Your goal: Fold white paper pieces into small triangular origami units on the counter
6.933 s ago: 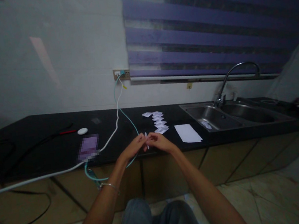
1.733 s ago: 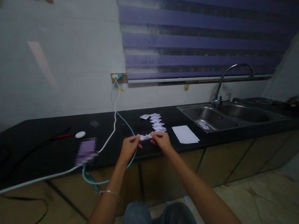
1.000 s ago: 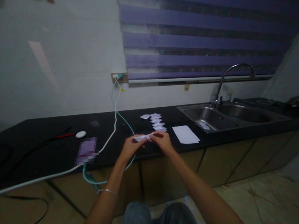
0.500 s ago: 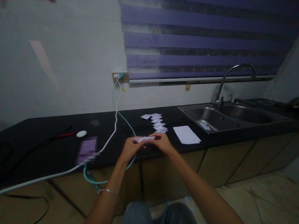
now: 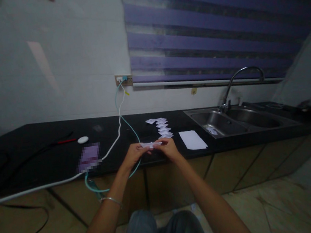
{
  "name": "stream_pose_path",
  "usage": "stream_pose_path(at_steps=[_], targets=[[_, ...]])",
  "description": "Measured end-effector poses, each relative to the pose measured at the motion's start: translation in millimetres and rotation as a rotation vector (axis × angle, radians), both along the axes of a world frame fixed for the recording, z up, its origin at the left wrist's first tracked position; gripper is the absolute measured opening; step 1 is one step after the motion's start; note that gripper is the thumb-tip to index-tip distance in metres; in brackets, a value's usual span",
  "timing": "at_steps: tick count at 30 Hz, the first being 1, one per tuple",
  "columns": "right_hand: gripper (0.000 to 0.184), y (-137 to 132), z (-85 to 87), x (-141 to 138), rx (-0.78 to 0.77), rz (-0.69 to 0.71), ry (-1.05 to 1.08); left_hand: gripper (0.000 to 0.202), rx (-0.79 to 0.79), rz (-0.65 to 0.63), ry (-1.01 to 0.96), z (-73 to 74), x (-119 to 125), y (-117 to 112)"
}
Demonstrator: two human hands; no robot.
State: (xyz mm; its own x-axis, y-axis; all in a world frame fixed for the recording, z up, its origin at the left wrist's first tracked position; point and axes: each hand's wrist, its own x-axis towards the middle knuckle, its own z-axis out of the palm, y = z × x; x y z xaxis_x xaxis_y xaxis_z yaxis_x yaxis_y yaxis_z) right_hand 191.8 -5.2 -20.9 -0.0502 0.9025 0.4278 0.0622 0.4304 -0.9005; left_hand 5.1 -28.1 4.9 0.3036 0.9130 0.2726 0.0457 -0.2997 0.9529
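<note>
A small folded piece of white paper (image 5: 151, 145) is pinched at both ends over the front edge of the black countertop. My left hand (image 5: 135, 154) closes on its left end, and my right hand (image 5: 167, 148) grips the right end, thumbs toward the middle. Just behind my right hand lies a column of folded white paper pieces (image 5: 163, 126), overlapping one another. One more folded piece (image 5: 150, 121) sits at the column's far left. To the right of my right hand rests a flat stack of white paper sheets (image 5: 193, 140).
A double steel sink (image 5: 218, 136) with a tall faucet (image 5: 228, 93) is set in the counter (image 5: 49, 161) at right. On the left lie a white oval object (image 5: 83, 140), a blurred purple item (image 5: 90, 155) and a white cable (image 5: 115, 140). A teal cable (image 5: 130, 126) passes near my left hand.
More of the folded paper's face shows between my hands, which seem to have tilted it slightly. The whole view has shifted a little; the things on the counter stay put.
</note>
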Motion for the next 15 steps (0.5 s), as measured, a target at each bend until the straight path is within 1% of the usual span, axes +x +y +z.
stream_pose_path(at_steps=[4, 6, 9, 11, 13, 15], targets=[[0.018, 1.0, -0.7, 0.5, 0.026, 0.011, -0.016, 0.028, 0.033, 0.017, 0.03, 0.7, 1.4, -0.6], [0.02, 1.3, -0.9, 1.4, 0.031, 0.014, -0.031, 0.036, 0.041, 0.012, 0.05, 0.7, 2.1, 0.2], [0.023, 1.0, -0.8, 2.7, 0.039, 0.028, -0.054, 0.048, -0.017, -0.009, 0.055, 0.8, 3.5, 2.0], [0.023, 0.8, -0.7, 2.7, 0.046, 0.042, -0.06, 0.046, -0.045, -0.025, 0.04, 1.2, 4.0, 2.7], [0.024, 0.8, -0.7, 2.0, 0.045, 0.058, -0.056, 0.04, -0.033, -0.033, 0.024, 1.6, 3.9, 3.3], [0.028, 0.7, -0.7, 0.8, 0.051, 0.066, -0.046, 0.036, -0.012, -0.033, 0.019, 1.1, 3.2, 4.4]])
